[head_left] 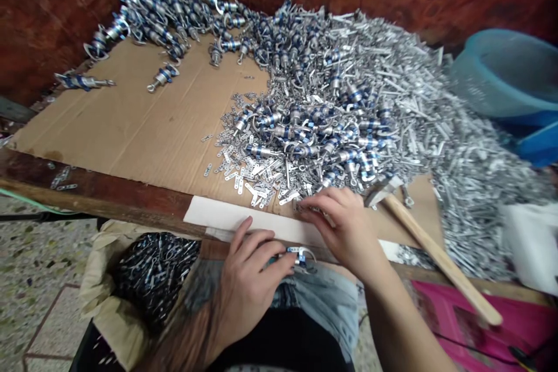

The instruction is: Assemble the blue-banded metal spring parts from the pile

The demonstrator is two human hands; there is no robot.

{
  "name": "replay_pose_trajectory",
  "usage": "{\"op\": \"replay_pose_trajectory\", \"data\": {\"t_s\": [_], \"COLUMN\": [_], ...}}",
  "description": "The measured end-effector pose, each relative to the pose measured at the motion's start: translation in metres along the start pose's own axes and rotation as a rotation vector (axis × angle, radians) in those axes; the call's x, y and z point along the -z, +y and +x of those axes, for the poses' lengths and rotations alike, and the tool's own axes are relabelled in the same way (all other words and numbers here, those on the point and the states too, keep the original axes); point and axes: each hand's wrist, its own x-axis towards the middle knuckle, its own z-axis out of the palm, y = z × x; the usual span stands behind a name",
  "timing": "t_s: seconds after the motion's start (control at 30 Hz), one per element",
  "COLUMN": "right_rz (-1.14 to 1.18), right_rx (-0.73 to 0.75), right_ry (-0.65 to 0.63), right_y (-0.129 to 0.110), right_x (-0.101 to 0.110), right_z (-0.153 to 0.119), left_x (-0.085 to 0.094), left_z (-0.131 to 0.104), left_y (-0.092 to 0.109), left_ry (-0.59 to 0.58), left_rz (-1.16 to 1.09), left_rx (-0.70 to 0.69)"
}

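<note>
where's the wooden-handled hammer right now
In the head view the hammer lies on the right of the cardboard, its head against the pile of metal parts, just right of the right hand.

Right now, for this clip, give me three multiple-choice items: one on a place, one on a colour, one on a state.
1. Where does the wooden handle lie?
A. right of the right hand
B. on the floor
C. in the tub

2. What colour is the tub?
A. red
B. blue
C. yellow

3. What is the left hand doing?
A. lying flat and empty
B. pinching a small blue and silver part
C. gripping the handle

Key: 1 A, it lies on the table edge beside that hand. 2 B, its wall is blue. 3 B, fingertips close on the part.
</note>
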Motion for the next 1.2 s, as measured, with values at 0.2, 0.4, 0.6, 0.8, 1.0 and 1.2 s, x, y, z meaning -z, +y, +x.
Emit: {"op": "replay_pose_trajectory", "data": {"t_s": [0.2,0.4,0.6,0.8,1.0,1.2], "right_rz": [-0.317,0.169,0.323,0.138,-0.021,0.027], "right_rx": [0.186,-0.032,-0.071,0.151,0.316,0.238], "right_ry": [-0.070,0.065,-0.009,0.026,0.005,0.085], "right_y": [0.006,-0.002,-0.015,-0.011,0.001,0.008], "right_x": [0.000,0.006,-0.014,-0.020,-0.023,-0.017], "right_z": [0.024,-0.004,-0.043,-0.053,-0.072,-0.071], "left_x": [0.000,0.001,0.000,-0.003,-0.004,-0.003], "left_z": [-0.001,-0.001,0.000,-0.004,-0.006,-0.006], "left_y": [0.000,-0.001,-0.004,-0.003,-0.004,-0.006], "left_ry": [-0.032,-0.018,-0.003,0.047,0.062,0.067], "left_rz": [0.004,0.009,0.015,-0.046,-0.042,-0.052], "left_rx": [0.007,-0.009,-0.028,-0.001,-0.024,-0.035]}}
